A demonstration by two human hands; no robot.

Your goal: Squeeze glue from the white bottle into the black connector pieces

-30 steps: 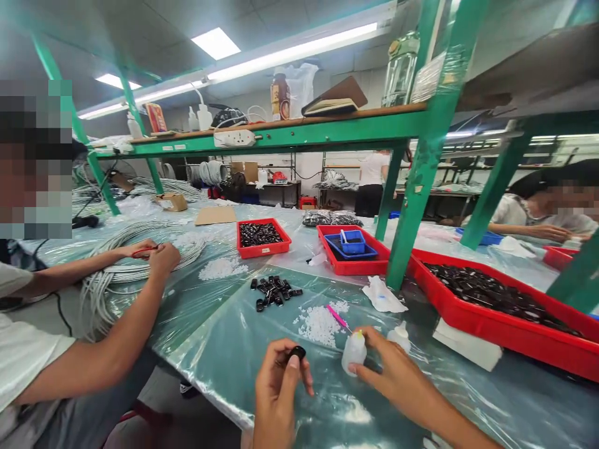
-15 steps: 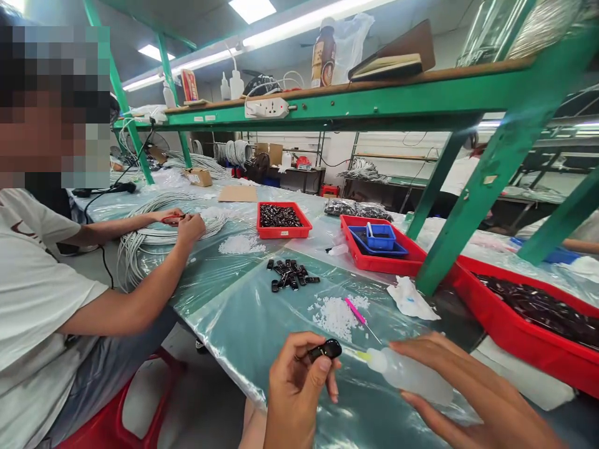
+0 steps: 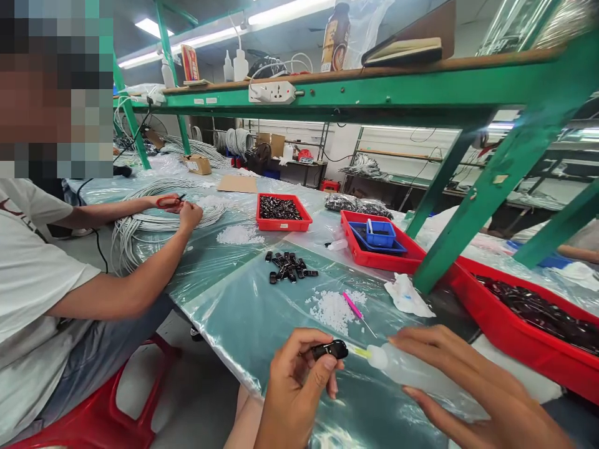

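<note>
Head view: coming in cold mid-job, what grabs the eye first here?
Front and centre, the left hand pinches a small glossy black plastic part while the right hand aims a translucent squeeze bottle with a yellow tip at it. Beyond them a pile of small black plastic pieces and a heap of white pellets lie on the plastic-covered table. On the right a long red tray holds more black parts.

Squeeze bottle (image 3: 421,377) body partly behind fingers (image 3: 435,349); right wrist cut off (bottom edge).
</note>
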